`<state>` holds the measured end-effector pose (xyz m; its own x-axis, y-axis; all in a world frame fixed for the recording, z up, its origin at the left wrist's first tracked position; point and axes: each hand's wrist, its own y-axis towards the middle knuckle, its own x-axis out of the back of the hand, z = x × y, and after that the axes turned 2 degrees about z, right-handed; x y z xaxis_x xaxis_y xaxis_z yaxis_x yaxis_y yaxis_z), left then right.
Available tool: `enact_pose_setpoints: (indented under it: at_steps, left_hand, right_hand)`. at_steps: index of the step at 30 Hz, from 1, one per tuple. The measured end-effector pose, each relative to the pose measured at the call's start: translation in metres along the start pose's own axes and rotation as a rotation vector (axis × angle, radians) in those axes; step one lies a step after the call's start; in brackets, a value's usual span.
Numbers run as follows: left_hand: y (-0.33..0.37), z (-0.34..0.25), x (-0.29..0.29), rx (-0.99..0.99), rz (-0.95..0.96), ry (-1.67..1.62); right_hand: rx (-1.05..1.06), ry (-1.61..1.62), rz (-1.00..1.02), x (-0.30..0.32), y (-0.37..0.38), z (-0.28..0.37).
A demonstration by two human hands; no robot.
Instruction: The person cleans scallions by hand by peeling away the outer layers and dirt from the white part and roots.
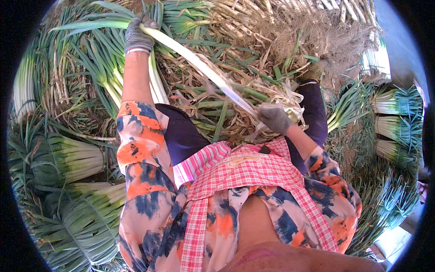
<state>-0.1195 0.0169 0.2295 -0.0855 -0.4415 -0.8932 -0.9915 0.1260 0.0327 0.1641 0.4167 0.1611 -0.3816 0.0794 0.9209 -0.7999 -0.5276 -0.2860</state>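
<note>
Wrapped firmly around a long leek (188,52), the left hand (140,34), in a grey knitted glove, has its fingers closed where white stalk turns to green leaf. Smooth and pale, the leek slants down from there to the right hand (274,119), also gloved in grey. That hand is bunched at the narrow lower end; I cannot tell whether its fingers pinch the stalk itself or a loose strip of skin. Just beside it lie thin, papery white peelings (293,105), crumpled and curling. Beneath the leek, between dark trouser legs (179,131), spreads a tangled litter of dry, brittle leaves (195,97). Wiry brown roots (312,38) form a fuzzy mat farther up. Loose leeks (106,75) with glossy, strap-like leaves lie near the left forearm. Below them sit thick, tightly packed bundles (74,158), fanned and ribbed. A soft checked apron (258,174), pink and white, covers the lap.
</note>
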Motion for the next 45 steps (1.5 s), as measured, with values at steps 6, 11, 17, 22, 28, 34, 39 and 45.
enact_pose_setpoints:
  at_steps: [6, 11, 17, 22, 28, 34, 39, 45]
  left_hand:
    - [-0.008, 0.015, -0.007, 0.112, 0.251, -0.213]
    - [0.003, 0.049, -0.036, 0.304, 0.348, -0.37]
    - [0.002, 0.02, 0.002, 0.257, 0.486, -0.453]
    - [-0.019, -0.027, 0.039, 0.128, 0.436, -0.345]
    - [-0.019, -0.017, 0.034, 0.099, 0.36, -0.174]
    - [-0.004, -0.034, 0.059, -0.132, -0.295, -0.103]
    - [-0.017, -0.023, 0.044, -0.253, -0.533, 0.132]
    - [-0.042, 0.024, -0.041, -0.328, -0.414, 0.308]
  right_hand:
    - [-0.143, 0.267, -0.043, 0.04, 0.019, -0.025]
    - [0.201, 1.314, -0.58, 0.129, 0.142, 0.056]
    - [0.239, 0.734, -0.361, 0.111, 0.089, 0.096]
    - [-0.067, 0.948, 0.231, 0.042, -0.035, 0.034]
    - [-0.202, 1.144, 0.176, 0.025, -0.068, 0.015]
    - [-0.527, 1.349, 0.252, 0.001, -0.142, -0.008]
    - [-0.272, 0.08, -0.3, 0.073, -0.072, 0.004]
    - [0.133, 0.548, -0.628, 0.058, 0.075, 0.088]
